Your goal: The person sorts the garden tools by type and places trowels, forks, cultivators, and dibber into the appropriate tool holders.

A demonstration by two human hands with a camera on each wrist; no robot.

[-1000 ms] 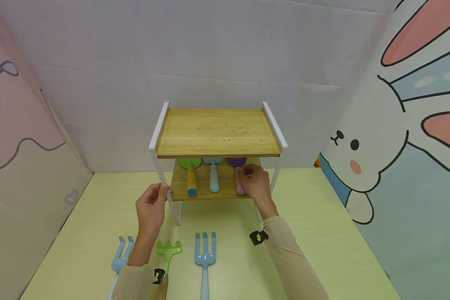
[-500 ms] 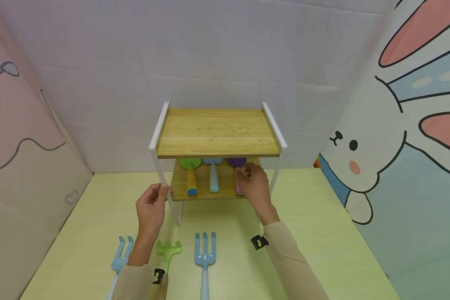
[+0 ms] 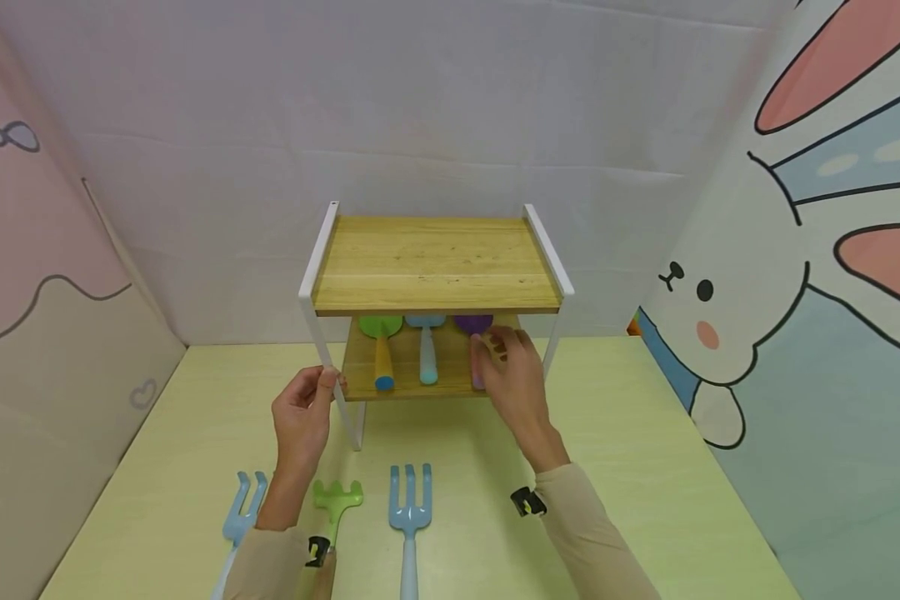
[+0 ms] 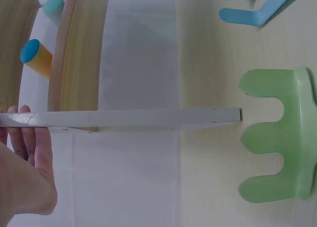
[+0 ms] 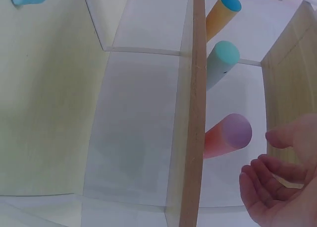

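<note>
Left grip (image 3: 303, 407) pinching white-framed wooden shelf (image 3: 431, 267) | right grip (image 3: 516, 379) gaping beside pink cylindrical handle (image 5: 230, 136) on shelf | steady bracing likely helping

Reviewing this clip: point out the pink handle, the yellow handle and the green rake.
Pink handle (image 5: 227, 137): right wrist view, near its round end.
Yellow handle (image 3: 383, 361): head view, midway along it.
Green rake (image 4: 291, 136): left wrist view, on its toothed head.

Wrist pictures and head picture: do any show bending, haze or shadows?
Left wrist view: the front edge of the lower shelf looks bowed, probably lens distortion; right wrist view: pale and hazy, even on the pink handle; head view: a soft shadow on the table beneath that shelf.
</note>
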